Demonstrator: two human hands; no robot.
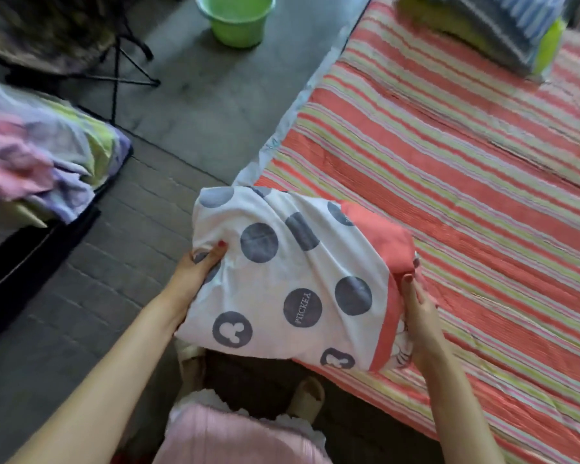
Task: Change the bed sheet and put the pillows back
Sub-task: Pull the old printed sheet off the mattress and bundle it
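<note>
1. The folded sheet (pixel 282 279), white with grey dots and a coral band, hangs between both hands over the near corner of the bed (pixel 466 182), its right part above the striped mattress cover and its left part out over the floor.
2. Risk: the bundle looks loosely folded. If it is shaken open from here, a free end could drop onto the floor (pixel 81 329) or catch on the slipper (pixel 307 395) below.
3. Risk: the pillows (pixel 503 31) are stacked at the far end of the bed, so spreading the sheet fully could snag on them or push them off.
4. The left hand (pixel 200 267) pinches the bundle's left edge, thumb on top and fingers under the cloth.
5. The right hand (pixel 419 313) grips the coral side, thumb over the top fold.
6. Both forearms reach forward, roughly level.
</note>
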